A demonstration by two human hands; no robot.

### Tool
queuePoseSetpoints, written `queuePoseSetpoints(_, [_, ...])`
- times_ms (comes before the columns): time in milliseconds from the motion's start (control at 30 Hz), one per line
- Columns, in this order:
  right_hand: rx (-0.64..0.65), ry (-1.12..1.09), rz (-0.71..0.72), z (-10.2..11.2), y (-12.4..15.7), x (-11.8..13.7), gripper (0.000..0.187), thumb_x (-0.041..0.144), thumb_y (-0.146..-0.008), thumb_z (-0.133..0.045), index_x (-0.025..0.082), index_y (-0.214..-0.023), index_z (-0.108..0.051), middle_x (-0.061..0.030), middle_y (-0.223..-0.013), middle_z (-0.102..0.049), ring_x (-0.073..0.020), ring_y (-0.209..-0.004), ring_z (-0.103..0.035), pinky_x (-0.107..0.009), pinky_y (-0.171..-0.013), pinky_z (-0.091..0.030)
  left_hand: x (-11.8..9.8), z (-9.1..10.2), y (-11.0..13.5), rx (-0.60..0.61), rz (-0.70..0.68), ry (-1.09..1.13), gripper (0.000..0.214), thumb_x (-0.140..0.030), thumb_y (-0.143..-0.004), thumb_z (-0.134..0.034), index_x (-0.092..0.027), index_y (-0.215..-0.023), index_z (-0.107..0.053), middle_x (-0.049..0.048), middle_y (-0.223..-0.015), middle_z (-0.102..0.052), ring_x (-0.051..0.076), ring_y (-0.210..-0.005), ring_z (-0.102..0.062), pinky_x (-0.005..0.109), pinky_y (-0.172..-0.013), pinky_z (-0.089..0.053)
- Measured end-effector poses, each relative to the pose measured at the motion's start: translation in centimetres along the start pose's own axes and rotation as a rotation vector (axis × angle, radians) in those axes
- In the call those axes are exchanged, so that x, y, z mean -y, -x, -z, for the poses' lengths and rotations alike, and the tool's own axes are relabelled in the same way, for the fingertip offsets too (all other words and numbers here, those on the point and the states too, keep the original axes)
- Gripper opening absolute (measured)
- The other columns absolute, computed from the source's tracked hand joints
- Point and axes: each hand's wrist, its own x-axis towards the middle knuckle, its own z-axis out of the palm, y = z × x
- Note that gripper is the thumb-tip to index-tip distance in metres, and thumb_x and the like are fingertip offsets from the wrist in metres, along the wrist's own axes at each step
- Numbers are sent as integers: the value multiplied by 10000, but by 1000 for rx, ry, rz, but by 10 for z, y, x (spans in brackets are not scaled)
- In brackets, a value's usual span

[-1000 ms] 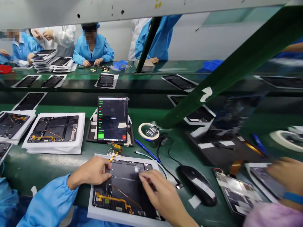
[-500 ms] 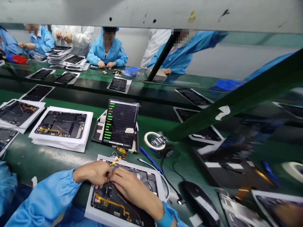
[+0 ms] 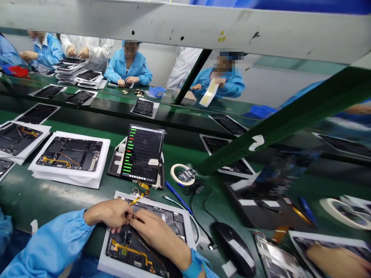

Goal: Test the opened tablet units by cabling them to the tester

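**Asker:** From your head camera, where's the piece you're working on, and which way does it lie?

**Me:** At the bottom centre of the frame: an open tablet housing (image 3: 171, 224) on a white card (image 3: 108, 266). Its lower edge is cut off, but its long axis seems to run across the frame, dipping slightly to the right. A yellow flex cable (image 3: 127, 250) lies on the side nearest me.

**Asker:** And your hands?

**Me:** My left hand (image 3: 108, 214) comes in from the lower left in a blue sleeve (image 3: 52, 247). My right hand (image 3: 156, 235) reaches over from the lower right. Both are bent inward over the housing's upper left area, with my fingers (image 3: 129, 218) bunched together. I can't tell whether they're pinching anything.

**Asker:** What's around you?

**Me:** Just above the housing stands a lit tablet (image 3: 142, 153) in a black holder. To its right are a roll of tape (image 3: 177, 174), a blue pen (image 3: 176, 197) and a black mouse (image 3: 234, 247). More housings on white sheets (image 3: 69, 154) lie to the left. A green beam (image 3: 278, 127) cuts across the right, and another person's hand (image 3: 336, 262) is blurred at the lower right.
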Motion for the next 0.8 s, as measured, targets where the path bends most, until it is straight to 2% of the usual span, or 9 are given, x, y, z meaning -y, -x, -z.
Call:
queuePoseSetpoints(200, [16,49,5,-5,-2,3,109,171,-1015,-507,179,-957,-600,-32,-891,-627,-186,-773,-552,-317,-672,-449,-2,0,2,-6,21,1,115,-78,-748,-455,-188,-736,-489,-48,-487,-518,131,-428,-543,176,-450,-400])
queuePoseSetpoints(300, [41,23,-18,-7,-1,3,136,162,-1020,-477,180,-928,-575,-35,-855,-618,-189,-749,-558,-322,-665,-458,-1,-1,1,-5,8,-16,107,-94,-784,-455,-187,-746,-491,-48,-487,-517,129,-431,-543,179,-464,-398])
queuePoseSetpoints(367, [39,-49,-66,-1,2,0,125,190,-1026,-467,186,-958,-572,-38,-869,-628,-190,-776,-585,-320,-692,-479,1,0,1,-11,-5,-31,98,-124,-824,-463,-183,-780,-527,-51,-493,-526,121,-426,-537,179,-473,-399])
queuePoseSetpoints(433, [-9,-87,-191,9,7,-9,121,225,-1035,-458,191,-1052,-573,-53,-943,-655,-194,-846,-627,-321,-753,-505,3,3,3,-36,-8,-53,58,-170,-842,-517,-178,-841,-574,-56,-513,-548,106,-418,-526,176,-480,-390])
queuePoseSetpoints(467, [-39,-56,-289,16,10,-16,139,236,-1038,-451,189,-1093,-569,-65,-981,-663,-199,-872,-645,-324,-770,-512,2,4,4,-66,-21,-63,55,-202,-841,-563,-175,-878,-594,-59,-525,-557,99,-426,-527,172,-485,-383])
queuePoseSetpoints(533, [-52,119,-550,29,16,-31,165,231,-1042,-429,170,-1108,-567,-94,-1005,-669,-216,-851,-675,-330,-721,-512,1,7,7,-169,-90,-63,186,-283,-817,-666,-168,-955,-621,-66,-544,-563,84,-460,-528,162,-497,-362])
queuePoseSetpoints(633, [124,419,-943,47,24,-54,178,241,-1043,-429,134,-1032,-571,-120,-943,-665,-244,-738,-697,-317,-569,-447,-3,5,8,-378,-258,31,323,-391,-811,-708,-153,-1017,-635,-66,-571,-552,65,-506,-482,162,-518,-342])
queuePoseSetpoints(700, [254,486,-1042,53,28,-64,187,238,-1042,-436,119,-992,-571,-132,-924,-667,-253,-737,-709,-296,-542,-407,-6,-3,5,-537,-374,39,292,-396,-848,-661,-146,-999,-649,-33,-651,-597,73,-564,-486,181,-570,-385])
queuePoseSetpoints(800, [311,466,-1006,54,31,-71,175,176,-1035,-422,113,-964,-569,-135,-938,-675,-247,-791,-720,-279,-552,-369,-9,-23,-3,-696,-610,-252,248,-351,-885,-608,-144,-1004,-673,66,-927,-690,155,-856,-596,278,-837,-492])
